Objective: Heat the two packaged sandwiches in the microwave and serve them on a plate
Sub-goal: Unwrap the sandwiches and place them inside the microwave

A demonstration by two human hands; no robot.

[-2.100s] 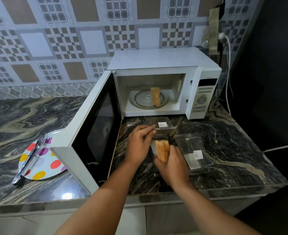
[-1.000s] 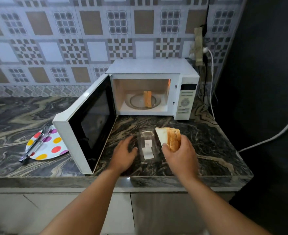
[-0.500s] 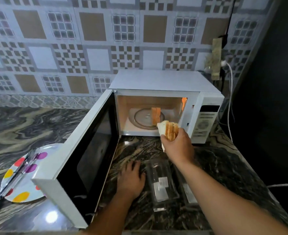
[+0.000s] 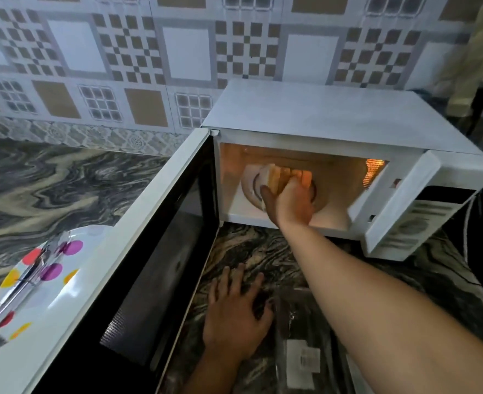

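dim, softly blurred wide-angle view, edges bowed; orange glow fills the microwave [image 4: 334, 120] cavity.

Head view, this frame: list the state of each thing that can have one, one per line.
microwave: door swung fully open, cavity light on.
right hand: inside the cavity, gripping a sandwich.
sandwich: unwrapped, held over the turntable beside another one.
left hand: flat on the counter, fingers straight, holding nothing.
plastic package: on the counter, appears empty.
spotted plate: on the counter, no food, a metal utensil lying across it.
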